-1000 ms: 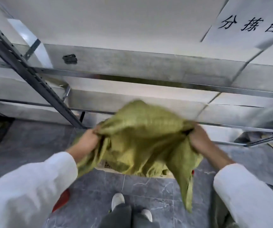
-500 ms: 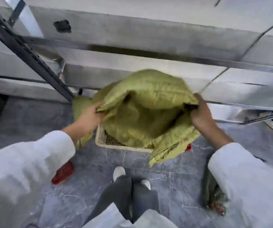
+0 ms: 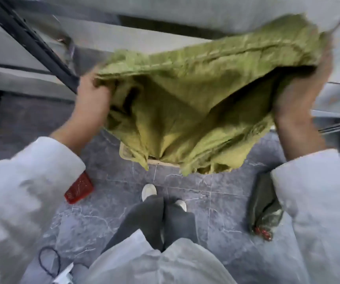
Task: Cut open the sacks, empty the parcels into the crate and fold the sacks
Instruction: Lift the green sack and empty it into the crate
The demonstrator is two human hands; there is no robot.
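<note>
Sack [image 3: 195, 95]: green, woven and crumpled, held in the air between both hands. Its upper edge is stretched from the left up to the right. The lower folds hang over the crate [image 3: 127, 154], of which only a pale corner and a strip of rim show beneath the fabric; its contents are hidden.

Left hand [image 3: 92, 99]: at the sack's left end. Fingers are curled into a bunch of fabric and grip it, with the fingertips buried in the folds.

Right hand [image 3: 296, 103]: at the sack's right end, held higher, palm against the fabric. Fingers run up behind the top corner and clutch it. The hand is blurred and the fingertips are not seen.

Sleeves [image 3: 21, 191]: white, on both arms.

Floor [image 3: 103, 212]: grey marbled tiles.

Red packet [image 3: 78, 188]: flat on the floor, left of the shoes [image 3: 149, 191].

Dark bag [image 3: 265, 210]: on the floor to the right, red at its lower end.

Rack post [image 3: 31, 42]: dark metal, slanting, behind the left hand.

Cord [image 3: 49, 261]: black loop, lower left.
</note>
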